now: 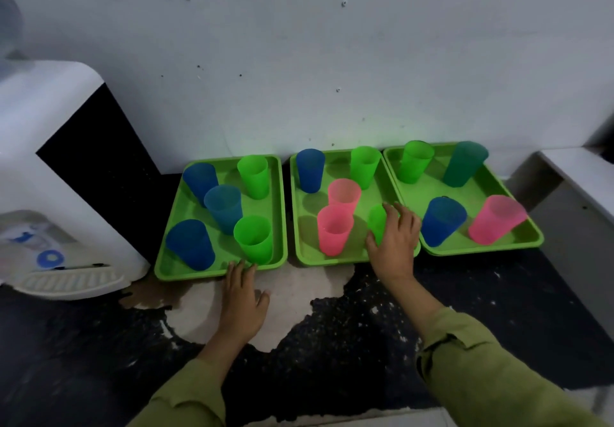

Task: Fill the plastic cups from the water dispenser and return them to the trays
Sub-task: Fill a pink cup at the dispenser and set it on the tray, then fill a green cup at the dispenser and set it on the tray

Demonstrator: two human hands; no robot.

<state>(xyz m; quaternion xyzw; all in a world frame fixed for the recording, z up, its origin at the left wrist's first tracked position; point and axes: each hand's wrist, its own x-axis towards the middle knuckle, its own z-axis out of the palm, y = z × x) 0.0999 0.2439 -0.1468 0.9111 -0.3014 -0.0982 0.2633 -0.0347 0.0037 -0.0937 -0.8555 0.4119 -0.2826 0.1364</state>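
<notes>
Pink cups [334, 230] crowd the green cup [377, 224] the right hand [395, 244] grips.

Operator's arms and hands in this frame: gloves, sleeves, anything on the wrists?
No gloves: the left hand and right hand are bare. Both arms wear long olive-green fabric, the left sleeve and right sleeve ending in cuffs at the wrist. No watch, ring or marking shows.
</notes>
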